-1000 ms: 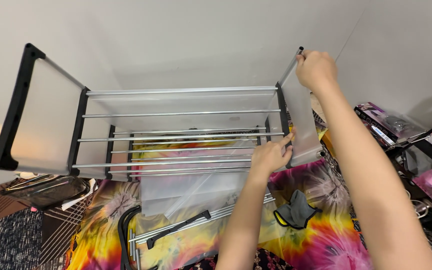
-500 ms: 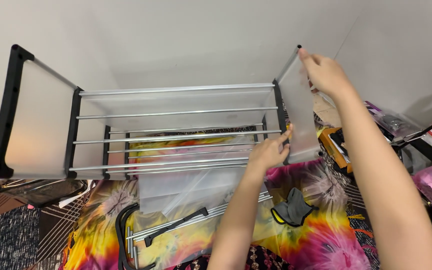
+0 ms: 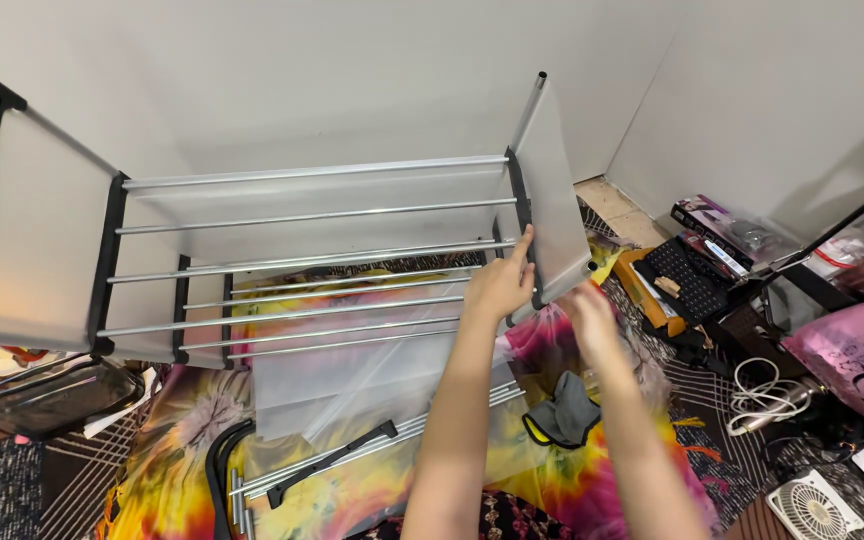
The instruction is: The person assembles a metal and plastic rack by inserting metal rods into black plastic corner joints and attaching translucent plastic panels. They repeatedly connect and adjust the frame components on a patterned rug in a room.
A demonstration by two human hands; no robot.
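Shelf rack (image 3: pixel 302 250) stands mid-scene against the far wall. Left hand (image 3: pixel 500 285) reaches up, arm extended, fingers pressed to the black right frame bar — grip not closed. Right hand (image 3: pixel 592 315) hovers just right, blurred — grip unclear.

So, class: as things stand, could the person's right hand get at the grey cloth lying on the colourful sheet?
Probably yes. The right hand hangs empty just above the grey cloth, with nothing between them. The left hand is on the rack's side panel, out of the way.
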